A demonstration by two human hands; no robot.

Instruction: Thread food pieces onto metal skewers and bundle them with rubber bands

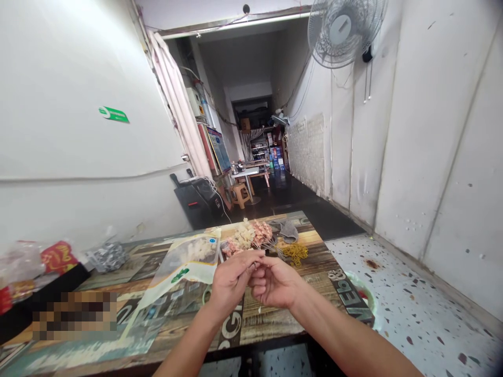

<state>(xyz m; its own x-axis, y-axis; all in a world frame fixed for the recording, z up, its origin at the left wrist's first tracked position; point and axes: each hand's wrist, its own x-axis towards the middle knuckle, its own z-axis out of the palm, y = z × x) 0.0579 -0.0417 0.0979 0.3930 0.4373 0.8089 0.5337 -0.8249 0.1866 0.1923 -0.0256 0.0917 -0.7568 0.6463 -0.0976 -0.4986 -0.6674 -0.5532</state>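
Note:
My left hand (233,277) and my right hand (277,280) meet above the middle of the wood-patterned table (271,324), fingertips touching. Both are closed in a pinch; whatever is between the fingers is too small to make out. Just beyond them lies a pile of small pink and cream clustered pieces (245,235), with thin stems (277,250) reaching toward the right. A heap of yellow loops (295,254) is to the right of my fingers. On the left, a clear plastic bag (184,264) with a green mark holds pale pieces.
A grey cloth item (288,231) lies at the table's far right. Crumpled silver-grey plastic (107,256) and a red packet (58,257) sit at the left. A pale green-rimmed container (367,298) stands beside the right edge. A black wheeled case (200,199) is behind the table.

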